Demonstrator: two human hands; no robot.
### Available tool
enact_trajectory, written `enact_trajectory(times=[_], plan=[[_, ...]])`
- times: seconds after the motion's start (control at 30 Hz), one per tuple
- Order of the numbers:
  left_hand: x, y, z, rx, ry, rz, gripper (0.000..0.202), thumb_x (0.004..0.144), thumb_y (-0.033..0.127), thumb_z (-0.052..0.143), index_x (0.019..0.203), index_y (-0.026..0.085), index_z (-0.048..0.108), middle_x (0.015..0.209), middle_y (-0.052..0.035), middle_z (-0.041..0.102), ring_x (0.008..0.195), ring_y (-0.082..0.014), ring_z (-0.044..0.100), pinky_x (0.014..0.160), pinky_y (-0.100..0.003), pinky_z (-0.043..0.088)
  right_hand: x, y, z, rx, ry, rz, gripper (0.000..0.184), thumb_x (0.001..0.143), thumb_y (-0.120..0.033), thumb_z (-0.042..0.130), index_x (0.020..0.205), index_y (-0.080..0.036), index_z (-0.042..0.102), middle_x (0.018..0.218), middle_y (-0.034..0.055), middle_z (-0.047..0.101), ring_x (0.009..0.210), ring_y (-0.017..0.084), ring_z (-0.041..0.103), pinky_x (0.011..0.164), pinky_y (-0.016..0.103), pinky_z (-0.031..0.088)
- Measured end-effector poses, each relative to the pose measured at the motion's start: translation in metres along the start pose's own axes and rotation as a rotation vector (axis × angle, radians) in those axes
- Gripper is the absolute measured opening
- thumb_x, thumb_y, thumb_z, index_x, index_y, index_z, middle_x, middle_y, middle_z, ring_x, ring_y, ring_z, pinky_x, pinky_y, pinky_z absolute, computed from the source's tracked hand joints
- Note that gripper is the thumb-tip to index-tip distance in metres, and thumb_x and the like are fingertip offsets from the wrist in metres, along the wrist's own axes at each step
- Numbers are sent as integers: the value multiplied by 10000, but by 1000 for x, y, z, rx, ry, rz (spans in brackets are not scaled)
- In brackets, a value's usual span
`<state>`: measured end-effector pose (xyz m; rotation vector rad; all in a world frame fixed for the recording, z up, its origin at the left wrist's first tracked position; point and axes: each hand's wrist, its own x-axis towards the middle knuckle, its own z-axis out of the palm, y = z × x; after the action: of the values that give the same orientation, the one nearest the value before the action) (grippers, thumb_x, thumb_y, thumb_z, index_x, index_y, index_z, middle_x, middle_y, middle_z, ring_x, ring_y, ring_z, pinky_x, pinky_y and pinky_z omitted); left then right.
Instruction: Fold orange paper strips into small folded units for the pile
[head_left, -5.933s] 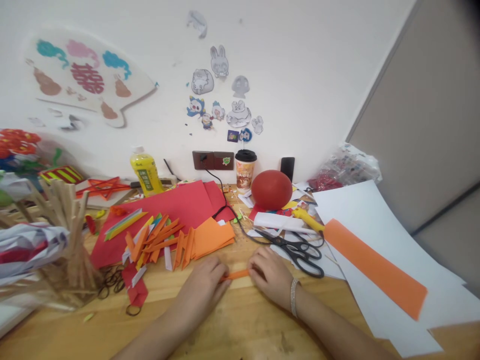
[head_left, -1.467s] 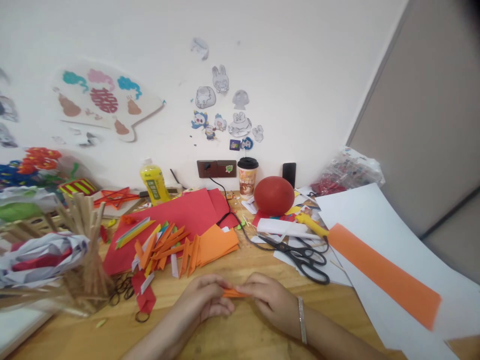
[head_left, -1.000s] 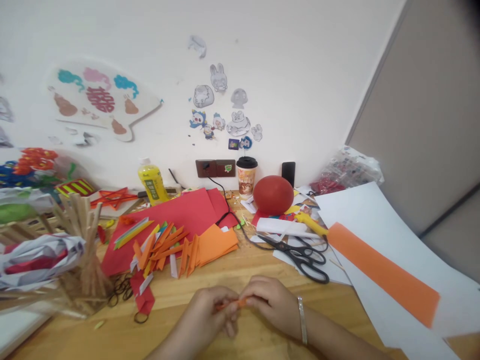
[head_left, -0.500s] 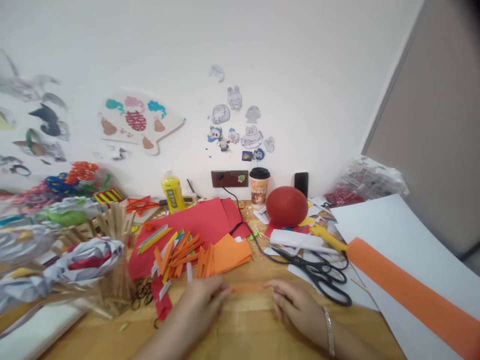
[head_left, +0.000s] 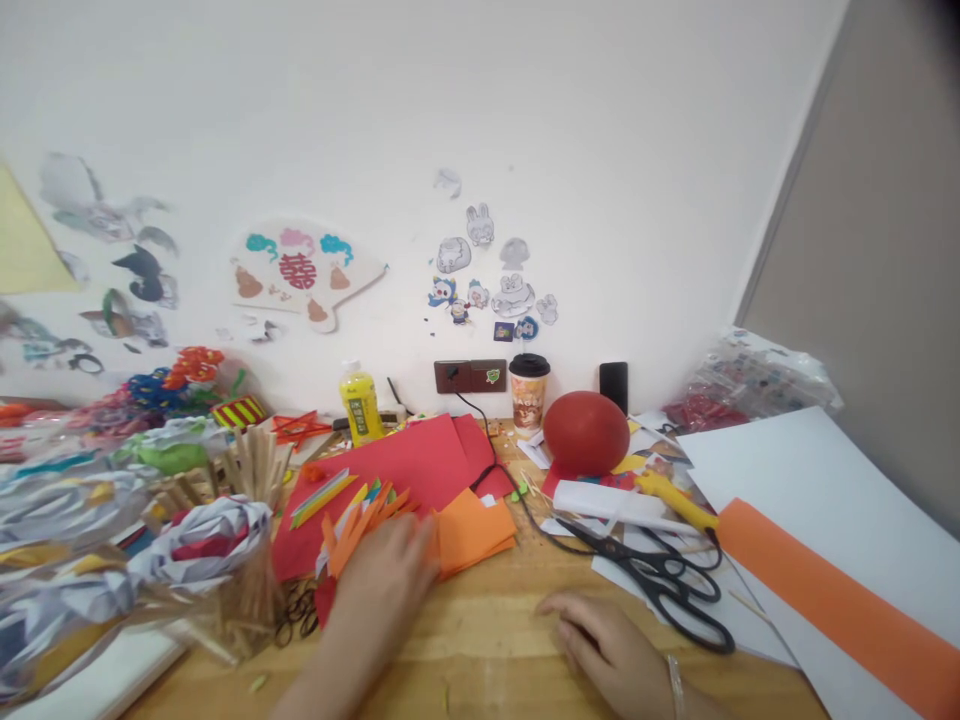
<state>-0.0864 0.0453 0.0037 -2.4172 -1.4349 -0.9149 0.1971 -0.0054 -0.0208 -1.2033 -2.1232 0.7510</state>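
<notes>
My left hand (head_left: 382, 580) reaches forward onto a pile of folded orange paper strips (head_left: 358, 517), fingers stretched flat over them. The narrow orange strip from before does not show. Some way to the right, my right hand (head_left: 611, 645) rests on the wooden table (head_left: 487, 640). Its fingers are loosely apart and hold nothing. A stack of orange paper squares (head_left: 472, 530) lies just right of my left hand.
Black scissors (head_left: 660, 585) lie right of my right hand, with a yellow glue gun (head_left: 675, 498) behind. Red paper (head_left: 405, 462), a red ball (head_left: 586, 432), a cup (head_left: 529, 392) and a yellow bottle (head_left: 361, 405) stand farther back. A jar of wooden sticks (head_left: 255, 500) is left; white sheets bearing an orange band (head_left: 825, 600) are right.
Both hands held a narrow orange strip between them before. Now the hands are apart: the left has moved forward onto the orange pile and the right has dropped back. The view tilted upward.
</notes>
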Motion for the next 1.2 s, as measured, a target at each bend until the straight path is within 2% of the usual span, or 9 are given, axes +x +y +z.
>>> enact_trajectory(times=[0.07,0.23,0.43,0.77,0.83,0.97,1.07,1.13,1.2], plan=[[-6,9,18,95,-71,173,310,809,249,514,1113,212,562,1160,-107,612,1034,-294,577,854,-436,450,1,1,1,0,-15,-27,315,883,-241,348,1052,-203,610,1003,65,675,931,194,617,821,284,458],[-14,17,40,236,-100,371,298,865,66,359,1035,178,576,932,-52,693,901,-184,638,877,-357,474,2,1,1,-12,-18,-37,313,873,-224,352,1037,-204,618,1015,59,679,938,186,623,829,271,457],[-12,7,38,265,29,379,270,873,73,344,985,173,569,937,-75,678,896,-195,638,749,-300,538,2,-1,1,-26,-15,-38,308,858,-221,362,1024,-199,621,1000,63,686,934,189,625,826,274,464],[-10,20,19,162,-36,265,339,807,-1,301,910,183,566,809,-43,661,713,-157,637,639,-250,530,4,-1,0,-27,-19,-45,301,848,-197,365,1007,-185,620,983,62,687,915,186,632,821,276,468],[-9,23,15,174,14,277,337,817,12,303,926,191,568,816,-42,661,717,-156,637,645,-250,526,3,1,1,-47,-13,-64,292,860,-198,362,1007,-189,614,991,63,683,926,187,629,822,275,470],[-11,38,8,207,184,428,288,892,82,305,1005,175,553,852,-74,663,825,-192,635,734,-299,513,-1,2,-2,-173,198,-149,281,891,-217,345,1040,-194,582,932,79,672,860,198,624,763,288,478],[-17,63,8,136,33,532,271,929,133,289,943,155,559,776,-65,647,729,-180,623,679,-283,505,-3,-4,-7,-326,342,-285,284,873,-310,458,1114,-185,540,1026,112,627,950,239,573,801,328,452],[-23,79,10,109,-62,576,261,932,152,325,809,165,555,655,-26,605,576,-155,584,550,-248,474,-3,-8,-8,-421,202,-413,315,829,-421,532,1041,-192,580,947,99,635,835,230,570,718,322,450],[-27,90,13,115,-134,622,239,914,159,398,712,175,524,590,2,568,497,-144,542,467,-238,427,-2,-12,-6,-507,60,-497,245,867,-395,474,829,-199,617,745,60,626,672,193,532,597,302,406]])
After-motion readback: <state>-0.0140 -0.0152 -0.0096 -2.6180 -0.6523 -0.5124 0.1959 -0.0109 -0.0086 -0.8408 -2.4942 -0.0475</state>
